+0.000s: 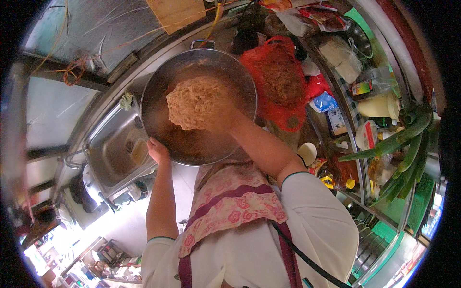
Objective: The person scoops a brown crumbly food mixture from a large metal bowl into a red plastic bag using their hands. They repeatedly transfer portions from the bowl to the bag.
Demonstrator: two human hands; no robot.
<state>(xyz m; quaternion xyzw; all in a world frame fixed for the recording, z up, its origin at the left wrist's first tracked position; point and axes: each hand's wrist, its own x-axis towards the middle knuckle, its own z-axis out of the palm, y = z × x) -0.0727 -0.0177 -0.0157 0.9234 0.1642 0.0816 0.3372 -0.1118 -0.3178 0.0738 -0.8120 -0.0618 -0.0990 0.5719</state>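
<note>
A large round metal basin [201, 153] with a wire handle at its far rim stands before me. A big lump of pale brown, rough, paste-like mixture [194, 102] lies in it. My left hand [158, 151] grips the basin's rim at the lower left. My right hand [225, 115] is inside the basin, pressed against the right side of the lump; it is blurred and its fingers are hidden, so whether they close on the mixture does not show.
A stainless steel sink [115, 154] is at the left. Right of the basin lies a red plastic bag [281, 79] with brown contents. Farther right are shelves with bottles, packets, a cream-coloured container [378, 106] and an aloe-like green plant [410, 151].
</note>
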